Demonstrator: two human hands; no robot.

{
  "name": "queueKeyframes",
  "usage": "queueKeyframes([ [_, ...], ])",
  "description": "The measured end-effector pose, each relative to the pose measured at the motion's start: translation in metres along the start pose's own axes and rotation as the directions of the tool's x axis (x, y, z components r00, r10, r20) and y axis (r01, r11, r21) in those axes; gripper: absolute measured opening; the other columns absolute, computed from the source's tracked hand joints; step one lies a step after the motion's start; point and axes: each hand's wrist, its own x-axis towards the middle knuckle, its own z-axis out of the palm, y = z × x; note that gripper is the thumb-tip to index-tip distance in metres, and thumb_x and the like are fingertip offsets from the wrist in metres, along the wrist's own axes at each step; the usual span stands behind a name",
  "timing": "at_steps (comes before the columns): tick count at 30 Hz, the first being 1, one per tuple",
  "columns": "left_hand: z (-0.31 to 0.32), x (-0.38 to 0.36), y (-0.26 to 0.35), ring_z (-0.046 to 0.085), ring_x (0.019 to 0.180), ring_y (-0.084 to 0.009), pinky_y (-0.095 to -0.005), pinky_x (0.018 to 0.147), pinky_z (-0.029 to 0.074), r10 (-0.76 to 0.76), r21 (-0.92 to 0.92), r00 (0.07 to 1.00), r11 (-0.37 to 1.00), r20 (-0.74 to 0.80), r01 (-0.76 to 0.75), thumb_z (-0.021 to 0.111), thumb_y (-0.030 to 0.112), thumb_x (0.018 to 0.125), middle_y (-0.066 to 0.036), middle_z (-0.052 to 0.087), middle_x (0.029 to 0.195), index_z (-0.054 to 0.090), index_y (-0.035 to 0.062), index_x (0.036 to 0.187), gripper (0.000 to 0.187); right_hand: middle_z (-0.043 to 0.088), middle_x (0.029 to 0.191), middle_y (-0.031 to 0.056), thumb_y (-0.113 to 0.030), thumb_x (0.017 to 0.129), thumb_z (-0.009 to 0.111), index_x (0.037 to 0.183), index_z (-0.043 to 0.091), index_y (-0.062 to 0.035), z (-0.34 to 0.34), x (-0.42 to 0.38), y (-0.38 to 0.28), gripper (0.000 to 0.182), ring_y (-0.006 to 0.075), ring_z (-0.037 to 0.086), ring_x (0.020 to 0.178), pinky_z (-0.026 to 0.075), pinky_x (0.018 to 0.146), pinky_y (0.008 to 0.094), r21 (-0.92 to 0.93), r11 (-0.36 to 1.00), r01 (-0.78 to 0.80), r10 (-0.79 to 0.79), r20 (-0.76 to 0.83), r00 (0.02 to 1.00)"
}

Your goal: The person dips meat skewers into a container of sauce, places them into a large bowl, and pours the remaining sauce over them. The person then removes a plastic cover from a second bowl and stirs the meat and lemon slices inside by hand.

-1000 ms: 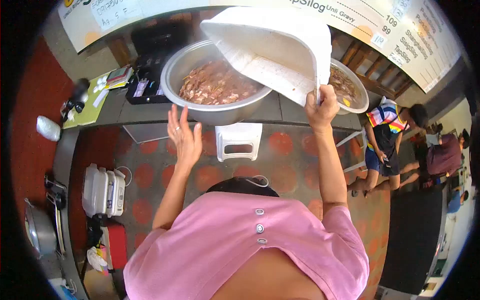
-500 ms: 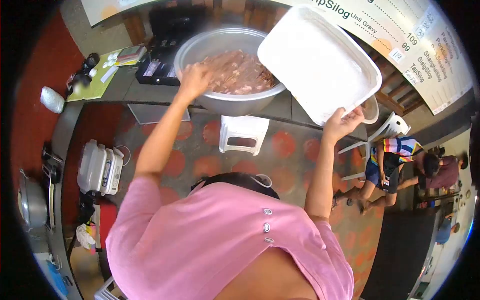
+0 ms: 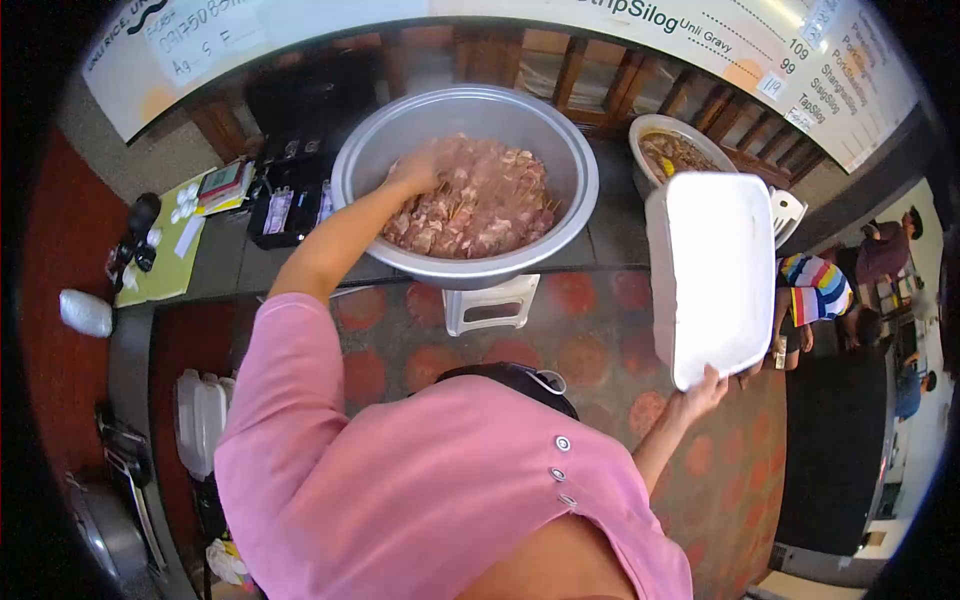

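Note:
Over the counter's middle stands a big grey basin [image 3: 572, 190] heaped with skewered raw meat [image 3: 490, 205]. My left hand [image 3: 415, 168] reaches into it from the left, over the meat at the far side; its fingers are smeared by motion. My right hand [image 3: 700, 395] grips the near end of a white plastic tub [image 3: 710, 280], holding it tilted out past the counter's front edge, right of the basin. The tub's inside shows plain white.
A second bowl [image 3: 645, 180] with dark marinade and a yellow piece stands at the back right. Left of the basin are an open black cash box [image 3: 275, 240] and a green mat [image 3: 170, 260]. A white stool [image 3: 490, 305] is below the counter; people sit at the right.
The white tub has swung from beside the basin, right and down toward me, in my right hand. My left hand has gone deeper over the meat. The view has shifted, showing the second bowl.

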Motion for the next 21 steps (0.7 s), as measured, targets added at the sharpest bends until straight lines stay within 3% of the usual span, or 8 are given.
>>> queueKeyframes([
  [2,-0.001,0.004,-0.005,0.062,0.088,-0.0358,-0.0453,0.076,0.049,0.044,-0.086,0.998,0.995,-0.053,-0.048,0.057,0.004,0.068,-0.027,0.062,0.093,0.062,-0.0009,0.095,0.027,0.052,0.108,0.0188,-0.002,0.076,0.054,0.115,0.041,0.0086,-0.034,-0.015,-0.012,0.043,0.0277,0.055,0.094,0.049,0.081,0.0385,-0.073,0.997,0.005,-0.013,-0.1,0.995],
  [4,-0.045,-0.007,0.017,0.063,0.085,-0.0345,-0.0442,0.075,0.049,-0.053,-0.048,0.937,0.996,0.345,0.074,0.059,0.005,0.065,-0.025,0.063,0.085,0.066,-0.0003,0.081,0.018,0.051,0.109,0.0194,-0.004,0.076,0.055,0.116,0.04,0.0088,-0.072,-0.026,-0.019,0.044,0.0287,0.055,0.094,0.049,0.081,0.0403,-0.153,0.988,-0.002,-0.026,-0.183,0.983],
  [5,-0.029,-0.003,0.005,0.063,0.085,-0.0345,-0.0442,0.075,0.049,-0.049,-0.047,0.934,0.996,0.354,0.07,0.059,0.005,0.065,-0.025,0.063,0.085,0.066,-0.0003,0.081,0.018,0.051,0.109,0.0196,-0.004,0.076,0.055,0.116,0.04,0.0088,-0.088,-0.035,-0.021,0.045,0.0293,0.055,0.094,0.049,0.081,0.0412,-0.189,0.982,-0.016,-0.024,-0.208,0.978],
  [7,0.003,-0.001,-0.016,0.064,0.08,-0.0349,-0.043,0.074,0.05,-0.021,0.085,0.966,0.996,0.256,-0.001,0.061,0.007,0.062,-0.024,0.063,0.074,0.065,-0.0007,0.063,0.009,0.051,0.109,0.0194,-0.005,0.075,0.055,0.115,0.041,0.0085,-0.097,-0.056,-0.027,0.044,0.0298,0.055,0.094,0.05,0.08,0.0417,-0.17,0.985,-0.026,-0.02,-0.263,0.964],
  [11,-0.038,-0.022,0.016,0.064,0.079,-0.035,-0.0433,0.074,0.05,0.157,0.048,0.975,0.985,0.157,-0.166,0.062,0.008,0.061,-0.024,0.063,0.075,0.066,0.0,0.066,0.01,0.051,0.107,0.0187,-0.004,0.076,0.054,0.115,0.042,0.0075,-0.113,-0.074,-0.024,0.043,0.0309,0.056,0.093,0.05,0.077,0.0422,-0.148,0.981,-0.129,0.084,-0.277,0.957],
  [14,-0.054,-0.02,0.022,0.063,0.083,-0.0348,-0.0436,0.076,0.049,0.197,0.014,0.93,0.977,0.31,-0.211,0.065,0.011,0.062,-0.024,0.064,0.081,0.067,0.0013,0.074,0.016,0.051,0.107,0.0184,-0.003,0.076,0.053,0.115,0.042,0.0073,-0.111,-0.074,-0.015,0.042,0.0308,0.056,0.092,0.051,0.075,0.0422,-0.103,0.986,-0.133,0.101,-0.269,0.958],
  [16,-0.062,-0.025,0.029,0.063,0.083,-0.0353,-0.0433,0.078,0.049,0.381,0.07,0.921,0.919,0.085,-0.387,0.069,0.015,0.062,-0.023,0.064,0.082,0.067,0.0024,0.08,0.022,0.051,0.106,0.0182,-0.003,0.076,0.052,0.114,0.042,0.0071,-0.104,-0.077,-0.017,0.041,0.0307,0.056,0.093,0.051,0.075,0.0423,-0.097,0.986,-0.134,0.102,-0.28,0.954],
  [21,-0.036,-0.021,0.035,0.062,0.086,-0.0355,-0.0424,0.079,0.049,0.336,0.116,0.922,0.925,0.191,-0.361,0.069,0.018,0.064,-0.023,0.063,0.086,0.066,0.0002,0.078,0.023,0.052,0.105,0.0174,-0.002,0.076,0.052,0.113,0.043,0.0067,-0.075,-0.091,-0.031,0.04,0.0304,0.056,0.093,0.05,0.077,0.042,-0.1,0.988,-0.119,0.081,-0.323,0.943],
])
